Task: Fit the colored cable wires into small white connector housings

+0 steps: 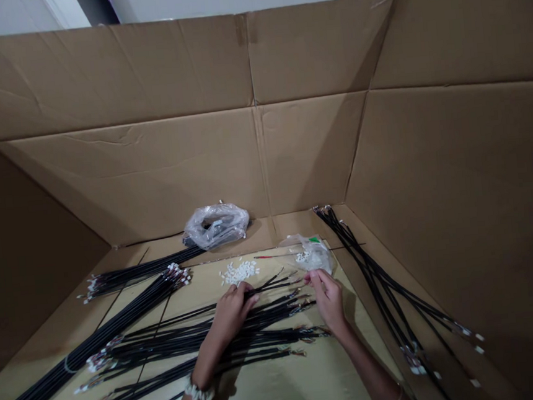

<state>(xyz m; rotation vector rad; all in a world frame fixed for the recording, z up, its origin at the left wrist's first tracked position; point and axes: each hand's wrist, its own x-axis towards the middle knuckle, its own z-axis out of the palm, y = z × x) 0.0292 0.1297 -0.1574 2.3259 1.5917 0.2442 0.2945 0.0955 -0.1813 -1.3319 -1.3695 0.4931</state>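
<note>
My left hand (235, 307) is closed round a black cable (274, 286) over the middle of the table. My right hand (328, 296) pinches at the thin loose wires where that cable ends; whether a small connector is between the fingertips is too small to tell. Under and in front of my left hand lie several more black cables (278, 338), their stripped ends towards the right and white plugs at their left ends. Beyond the hands is a pile of small white connector housings (239, 272). A clear plastic bag (318, 256) with similar white pieces lies just behind my right hand.
Cardboard walls (174, 164) surround the work surface. A tied cable bundle (114, 328) lies at left, with another bundle (146, 268) behind it. At the back is a coiled, plastic-wrapped bundle (217, 226). Separate cables (380, 277) run along the right side. A thin red-tipped tool (265, 257) lies near the pile.
</note>
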